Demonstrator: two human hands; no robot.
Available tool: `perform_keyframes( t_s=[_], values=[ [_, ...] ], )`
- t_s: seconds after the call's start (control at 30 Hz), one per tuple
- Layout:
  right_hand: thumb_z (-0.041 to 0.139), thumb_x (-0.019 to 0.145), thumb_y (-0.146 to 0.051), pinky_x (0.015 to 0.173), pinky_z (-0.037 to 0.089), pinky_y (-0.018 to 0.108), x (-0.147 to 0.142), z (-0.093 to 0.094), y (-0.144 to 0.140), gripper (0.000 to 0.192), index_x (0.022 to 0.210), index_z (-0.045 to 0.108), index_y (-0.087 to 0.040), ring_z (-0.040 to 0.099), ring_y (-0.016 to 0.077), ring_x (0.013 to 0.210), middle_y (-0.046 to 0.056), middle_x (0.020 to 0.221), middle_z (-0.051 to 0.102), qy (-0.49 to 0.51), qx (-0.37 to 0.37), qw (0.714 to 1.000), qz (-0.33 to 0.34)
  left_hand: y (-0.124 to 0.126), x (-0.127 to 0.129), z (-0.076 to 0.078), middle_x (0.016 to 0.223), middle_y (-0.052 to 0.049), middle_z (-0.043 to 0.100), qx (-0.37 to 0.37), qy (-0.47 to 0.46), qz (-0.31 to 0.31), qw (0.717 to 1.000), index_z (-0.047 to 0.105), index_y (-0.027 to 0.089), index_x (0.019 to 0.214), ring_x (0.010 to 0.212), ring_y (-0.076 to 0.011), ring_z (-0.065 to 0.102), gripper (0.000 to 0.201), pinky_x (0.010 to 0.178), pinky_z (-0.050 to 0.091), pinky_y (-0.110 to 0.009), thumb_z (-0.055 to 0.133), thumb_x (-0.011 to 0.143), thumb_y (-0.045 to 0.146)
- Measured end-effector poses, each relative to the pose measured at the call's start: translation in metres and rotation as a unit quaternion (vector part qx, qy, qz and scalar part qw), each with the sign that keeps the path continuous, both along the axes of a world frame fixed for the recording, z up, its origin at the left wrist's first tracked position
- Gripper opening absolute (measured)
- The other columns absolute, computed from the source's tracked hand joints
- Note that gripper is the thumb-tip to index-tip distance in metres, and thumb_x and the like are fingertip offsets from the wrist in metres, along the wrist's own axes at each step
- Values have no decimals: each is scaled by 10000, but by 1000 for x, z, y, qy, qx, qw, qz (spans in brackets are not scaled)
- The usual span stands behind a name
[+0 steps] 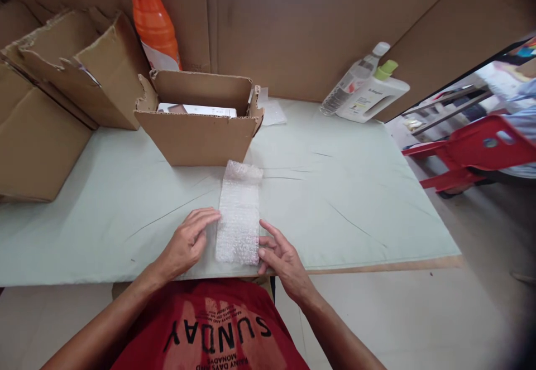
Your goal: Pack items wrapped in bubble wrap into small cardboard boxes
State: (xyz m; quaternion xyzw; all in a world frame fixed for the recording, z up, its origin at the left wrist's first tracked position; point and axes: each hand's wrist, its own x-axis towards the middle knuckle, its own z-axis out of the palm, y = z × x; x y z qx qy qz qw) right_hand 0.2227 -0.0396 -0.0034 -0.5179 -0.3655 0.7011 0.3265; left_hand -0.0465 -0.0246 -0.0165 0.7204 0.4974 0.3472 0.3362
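Along the left end of the tabletop (343, 191) stand open brown cartons (37, 135), with an orange bottle (154, 24) just beside them at the back. Next comes the left hand (186, 241), loosely spread and holding nothing, its fingertips at the left edge of the bubble-wrap piece (238, 214). Behind, a smaller open box (205, 138) holds a white item (201, 110). The bubble wrap lies near the front edge, between the hands; whether it encloses anything, I cannot tell. At its right edge the right hand (285, 258) is half curled, thumb touching; a pinch cannot be confirmed. The step in hand seems to be squaring or steadying the wrap; lifting it would call for closing both hands evenly. Farther right, a clear bottle (347, 88) leans beside a white jug (368, 105).
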Motion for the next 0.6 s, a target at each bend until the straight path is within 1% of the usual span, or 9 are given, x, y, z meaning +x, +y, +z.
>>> perform_keyframes(
  t_s=[0.07, 0.17, 0.23, 0.3, 0.37, 0.43, 0.47, 0.53, 0.6],
  values=[
    [750, 820, -381, 552, 532, 245, -1, -1, 1, 503, 1307, 653, -300, 600, 65, 541, -5, 965, 654, -15, 4, 1000, 23, -10, -15, -4, 1356, -76, 656, 37, 55, -41, 997, 644, 241, 1289, 1367, -267, 512, 623, 1124, 451, -540, 398, 789, -38],
    [761, 814, -409, 559, 508, 237, -5, -1, 3, 315, 1083, 766, -246, 589, 83, 526, -38, 703, 610, -17, -4, 998, 66, -20, -23, -3, 1516, -75, 537, 47, 124, -88, 987, 582, 265, 1384, 1474, -285, 389, 747, 1150, 413, -575, 395, 745, -73],
    [784, 791, -434, 553, 504, 236, -9, 2, 2, 282, 974, 783, -219, 580, 86, 523, -34, 668, 608, 13, -23, 997, 70, -23, -19, 2, 1570, -100, 469, 55, 133, -101, 984, 524, 248, 1446, 1497, -292, 354, 744, 1161, 402, -568, 425, 771, -50],
    [803, 771, -446, 533, 507, 235, -12, 4, 0, 298, 944, 778, -204, 572, 84, 526, -17, 714, 634, 61, -48, 996, 53, -23, -10, 7, 1538, -124, 504, 66, 98, -96, 988, 518, 221, 1449, 1472, -294, 394, 675, 1160, 408, -544, 470, 812, 4],
    [809, 772, -440, 515, 512, 231, -13, 7, -4, 314, 962, 762, -195, 594, 101, 563, 2, 740, 654, 108, -67, 991, 46, -22, 0, 12, 1371, -119, 644, 49, 37, -59, 996, 600, 208, 1348, 1335, -272, 545, 528, 1101, 471, -484, 503, 847, 67],
    [807, 783, -417, 503, 517, 230, -11, 7, -9, 368, 1077, 723, -212, 648, 135, 638, 36, 844, 702, 137, -62, 988, 39, -18, 9, 15, 1112, -86, 737, -15, -15, 22, 1000, 665, 195, 1209, 1069, -224, 673, 356, 947, 550, -393, 530, 882, 155],
    [798, 796, -403, 503, 522, 233, -10, 8, -11, 421, 1163, 685, -231, 672, 151, 679, 54, 923, 719, 137, -44, 989, 31, -15, 13, 17, 995, -64, 741, -55, -31, 67, 996, 672, 187, 1175, 938, -199, 686, 310, 855, 562, -350, 542, 893, 204],
    [758, 846, -366, 527, 543, 248, -7, 8, -16, 512, 1321, 585, -287, 698, 163, 740, 70, 1061, 718, 101, 34, 994, 5, -8, 18, 19, 849, -22, 705, -120, -44, 129, 983, 646, 171, 1214, 777, -166, 654, 350, 730, 537, -298, 562, 893, 281],
    [679, 919, -306, 600, 575, 280, -4, 9, -19, 489, 1383, 528, -323, 705, 163, 789, 67, 1107, 708, 14, 159, 987, -14, -2, 21, 19, 794, 9, 676, -144, -34, 144, 978, 590, 168, 1308, 703, -150, 615, 455, 682, 499, -281, 567, 871, 289]
  ],
)
